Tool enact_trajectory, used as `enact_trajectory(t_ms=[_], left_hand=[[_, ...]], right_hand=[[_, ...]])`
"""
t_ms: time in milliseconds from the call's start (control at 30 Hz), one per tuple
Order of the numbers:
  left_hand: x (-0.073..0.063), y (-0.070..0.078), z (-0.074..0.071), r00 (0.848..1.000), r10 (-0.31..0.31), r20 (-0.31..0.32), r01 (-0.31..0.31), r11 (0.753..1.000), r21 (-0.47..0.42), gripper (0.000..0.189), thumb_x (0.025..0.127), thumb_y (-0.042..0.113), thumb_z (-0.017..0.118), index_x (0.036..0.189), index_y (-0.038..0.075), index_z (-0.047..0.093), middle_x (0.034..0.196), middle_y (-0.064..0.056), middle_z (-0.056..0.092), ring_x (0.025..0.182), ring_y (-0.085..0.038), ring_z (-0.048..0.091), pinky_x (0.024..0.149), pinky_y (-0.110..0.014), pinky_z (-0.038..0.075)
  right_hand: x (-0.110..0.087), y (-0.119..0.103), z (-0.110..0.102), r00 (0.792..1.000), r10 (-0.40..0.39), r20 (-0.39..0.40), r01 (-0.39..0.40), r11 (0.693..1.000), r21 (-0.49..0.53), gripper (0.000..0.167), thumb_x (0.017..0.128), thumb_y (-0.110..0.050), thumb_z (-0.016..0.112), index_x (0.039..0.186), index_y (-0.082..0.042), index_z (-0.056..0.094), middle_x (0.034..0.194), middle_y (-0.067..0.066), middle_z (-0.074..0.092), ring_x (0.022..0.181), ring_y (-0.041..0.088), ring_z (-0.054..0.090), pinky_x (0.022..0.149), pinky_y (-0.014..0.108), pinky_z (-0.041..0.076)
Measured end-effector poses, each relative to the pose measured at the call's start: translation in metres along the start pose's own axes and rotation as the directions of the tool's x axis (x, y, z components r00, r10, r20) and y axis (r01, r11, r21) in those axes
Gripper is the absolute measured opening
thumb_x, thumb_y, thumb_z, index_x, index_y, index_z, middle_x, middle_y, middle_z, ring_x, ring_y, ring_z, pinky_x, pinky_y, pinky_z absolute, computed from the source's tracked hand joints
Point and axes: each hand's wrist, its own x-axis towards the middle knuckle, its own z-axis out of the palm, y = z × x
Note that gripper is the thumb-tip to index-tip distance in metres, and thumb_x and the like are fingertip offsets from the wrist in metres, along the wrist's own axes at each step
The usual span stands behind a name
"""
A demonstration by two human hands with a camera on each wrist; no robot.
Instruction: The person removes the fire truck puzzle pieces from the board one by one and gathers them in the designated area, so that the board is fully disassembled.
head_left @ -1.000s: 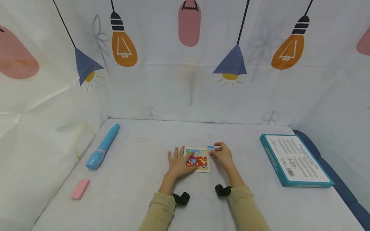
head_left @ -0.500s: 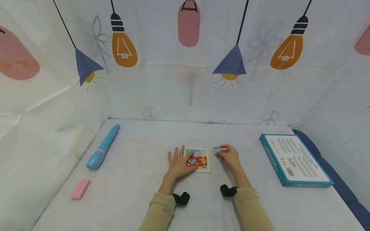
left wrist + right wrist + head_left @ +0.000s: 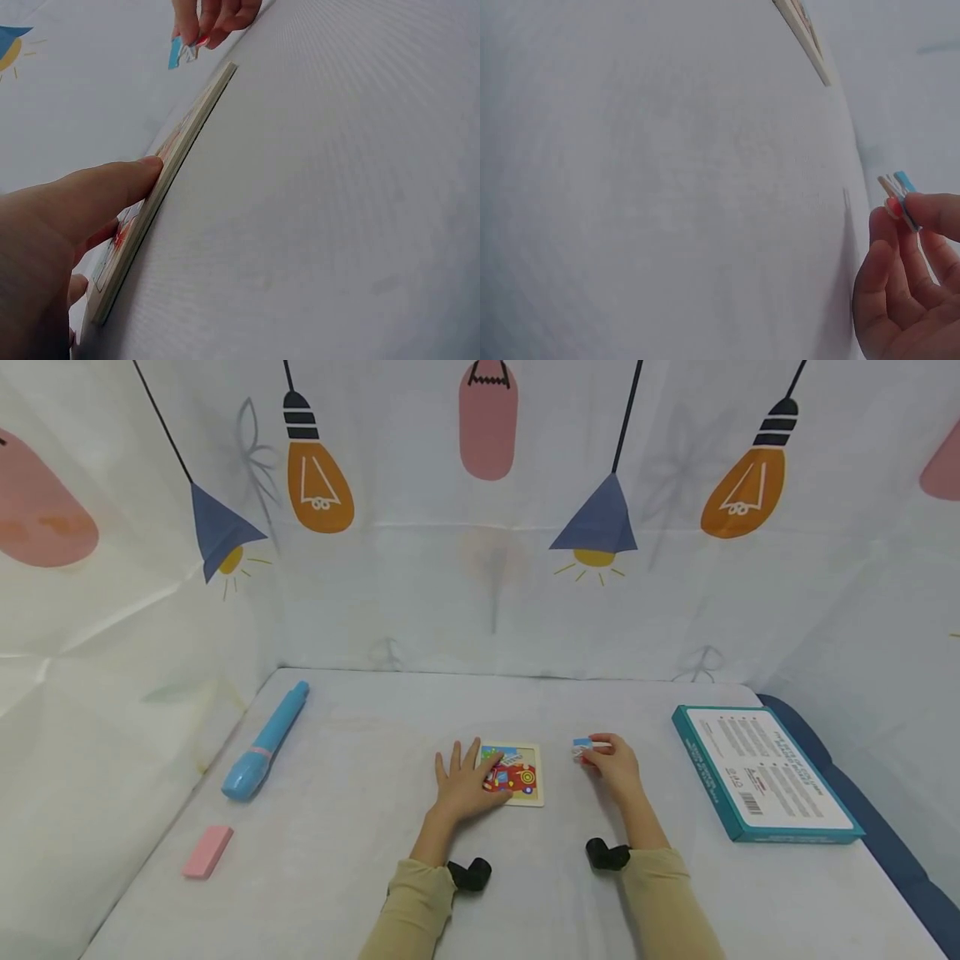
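With our right hand [image 3: 618, 770] we pinch a small puzzle piece [image 3: 581, 747] between thumb and fingers; we cannot tell its long axis. Leftward from it, across a gap, the picture board [image 3: 540, 777] lies flat on the white table [image 3: 337, 760]. Our left hand [image 3: 461, 789], fingers spread, is nearer, resting on the board's left part.

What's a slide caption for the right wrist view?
Right hand pinches a small colorful piece above the white table; picture board at top.
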Motion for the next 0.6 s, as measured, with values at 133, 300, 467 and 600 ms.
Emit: enact_trajectory(t_ms=[133,300,467,600], left_hand=[[0.001,0.0,0.001,1.0,0.0,-0.004,0.0,1.0,0.008,0.069,0.077,0.056,0.062,0.138,0.027,0.045,0.152,-0.012,0.021,0.139,-0.041,0.007,0.105,-0.063,-0.003],[0.001,-0.001,0.001,1.0,-0.006,-0.003,0.006,1.0,0.018,0.07,0.077,0.057,0.061,0.138,0.028,0.044,0.152,-0.012,0.021,0.139,-0.041,0.008,0.105,-0.063,-0.002],[0.0,0.0,0.001,1.0,-0.005,-0.004,0.005,1.0,0.02,0.069,0.077,0.057,0.061,0.138,0.028,0.045,0.152,-0.011,0.021,0.139,-0.04,0.008,0.105,-0.063,-0.002],[0.0,0.0,0.001,1.0,-0.003,0.0,0.003,1.0,0.018,0.07,0.077,0.057,0.061,0.138,0.027,0.045,0.152,-0.012,0.021,0.139,-0.04,0.008,0.105,-0.063,-0.002]], right_hand=[[0.001,0.002,-0.008,0.999,0.028,-0.015,-0.029,0.999,-0.031,0.036,0.088,-0.009,0.058,0.122,0.002,0.05,0.099,0.015,0.061,0.068,0.003,0.058,0.06,0.019,0.046],[0.003,0.005,-0.016,0.998,0.044,-0.036,-0.045,0.999,-0.03,0.036,0.09,-0.009,0.057,0.123,0.003,0.048,0.1,0.016,0.06,0.069,0.004,0.059,0.061,0.017,0.048],[0.005,0.009,-0.023,0.996,0.063,-0.07,-0.065,0.998,-0.025,0.037,0.09,-0.007,0.055,0.125,0.003,0.048,0.103,0.017,0.057,0.068,0.003,0.057,0.062,0.014,0.048],[0.006,0.013,-0.03,0.992,0.094,-0.084,-0.096,0.995,-0.024,0.039,0.09,-0.008,0.054,0.127,0.001,0.046,0.107,0.017,0.055,0.07,0.004,0.057,0.063,0.014,0.049]])
